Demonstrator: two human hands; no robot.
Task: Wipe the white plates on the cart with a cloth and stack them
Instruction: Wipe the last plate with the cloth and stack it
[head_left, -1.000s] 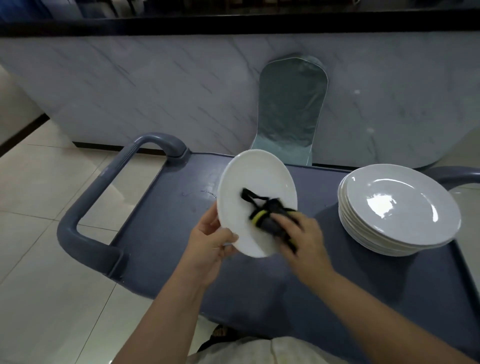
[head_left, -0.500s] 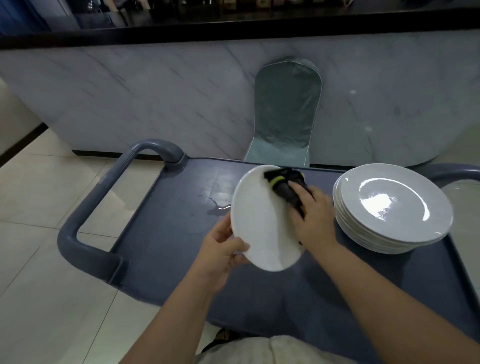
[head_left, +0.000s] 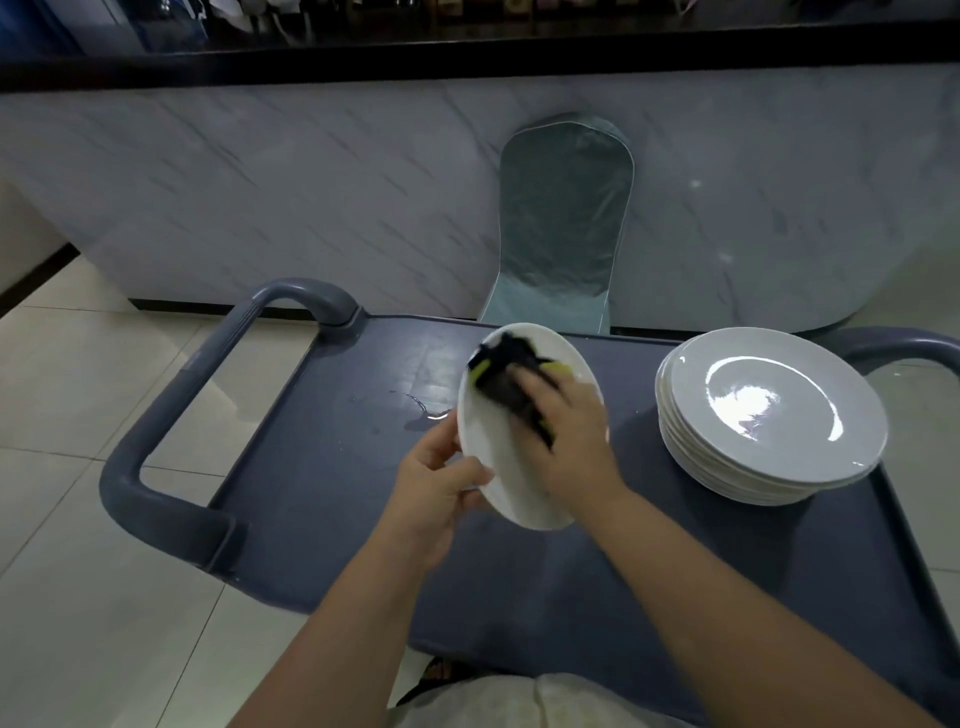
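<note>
Left hand (head_left: 441, 486) clamped on the near-left rim of a single white plate (head_left: 498, 467), thumb over the face, fingers behind. Plate held tilted above the middle of the grey cart (head_left: 322, 493), raised off its deck, face turned toward the camera and a little to the right. Right hand (head_left: 566, 436) pressed flat against the plate's face, fingers closed over a dark cloth (head_left: 506, 382) with yellow-green trim (blurred, so its exact shape cannot be told). Cloth bunched on the upper part of the plate, near the far rim, touching the white surface.

At the right end of the cart, near its far edge, a stack of white plates (head_left: 769, 410), several high, resting level on the deck, top one catching a bright glare. Well apart from the held plate, with bare deck between.

On the deck just left of the held plate, toward the far edge, a small wet streak (head_left: 428, 410). At the left end of the cart, a looped grey handle (head_left: 171, 415) jutting out over the pale tiled floor (head_left: 78, 571). A second handle (head_left: 904, 345) partly seen at the right end, behind the stack.

Beyond the far edge of the cart, a covered chair (head_left: 563, 228) backed against a marbled grey wall panel (head_left: 311, 197), with a dark ledge along its top.
</note>
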